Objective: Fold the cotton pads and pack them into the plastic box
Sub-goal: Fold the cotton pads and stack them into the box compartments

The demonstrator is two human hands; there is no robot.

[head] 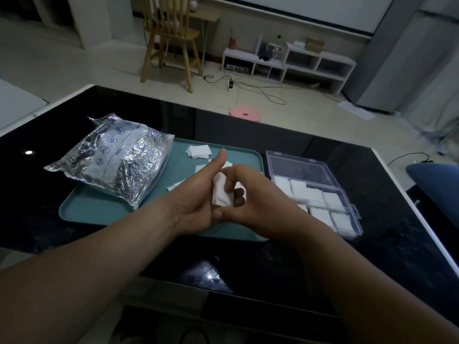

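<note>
While both bare forearms reach in from six o'clock, the left grip (196, 199) and the right grip (255, 207) meet above the near edge of a teal tray (99, 207). Between them is one white cotton pad (221, 194). The left grip holds it from behind with one finger straight toward twelve o'clock. The right grip pinches it with curled fingers and thumb, most likely pressing in the fold. Working above the tray would let a dropped pad land there and not on the black desk (372, 244).

At three o'clock of the grips, just beside the tray, the clear plastic box (357, 214) lies with its lid open. Folded pads (323, 197) sit in rows in its near half, so packing looks well under way, and the short reach suits the right grip.

At ten o'clock a crumpled foil bag (111, 165) rests partly on the tray. It shows blue round symbols and the word "Date"; the rest is unreadable. Loose unfolded pads (198, 151) wait at twelve o'clock.

Farther off, on the floor, stand a pink stool (244, 114) and a wooden chair (171, 38).
</note>
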